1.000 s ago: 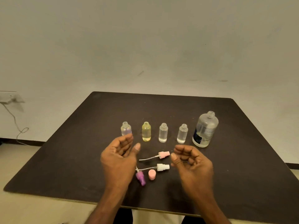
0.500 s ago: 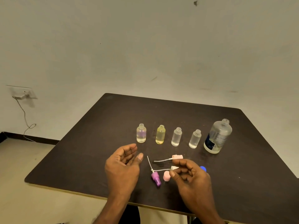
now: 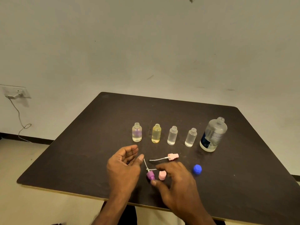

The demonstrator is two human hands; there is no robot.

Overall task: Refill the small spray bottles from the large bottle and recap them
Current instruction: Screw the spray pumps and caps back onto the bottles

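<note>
- Four small bottles are standing uncapped in a row across the middle of the worktop point(image 3: 100, 143): a purple-tinted one point(image 3: 137, 132), a yellow one point(image 3: 156, 133), and two clear ones point(image 3: 172, 135) point(image 3: 191, 137); lined up with open necks, they look ready for pouring or capping.
- The large bottle point(image 3: 213, 135) is standing at the right end of that row, also uncapped, and its blue cap point(image 3: 197, 169) is lying apart, nearer the person.
- The spray tops are lying in front of the row: a pink one point(image 3: 173, 156) with its tube pointing left, a purple one point(image 3: 150, 175), and a pink cap point(image 3: 162, 175) just beside it.
- The right hand point(image 3: 175, 179) is hovering over this cluster with fingers spread and bent, thumb tip next to the purple top; it is gripping nothing that I can see, probably choosing a piece.
- The left hand point(image 3: 125, 164) is waiting beside it, palm turned inward, fingers relaxed and holding nothing.
- A white tube point(image 3: 151, 169) is running under the right fingers, so whatever top it belongs to is hidden.
- Liquid levels are hard to read through the clear bottles.
</note>
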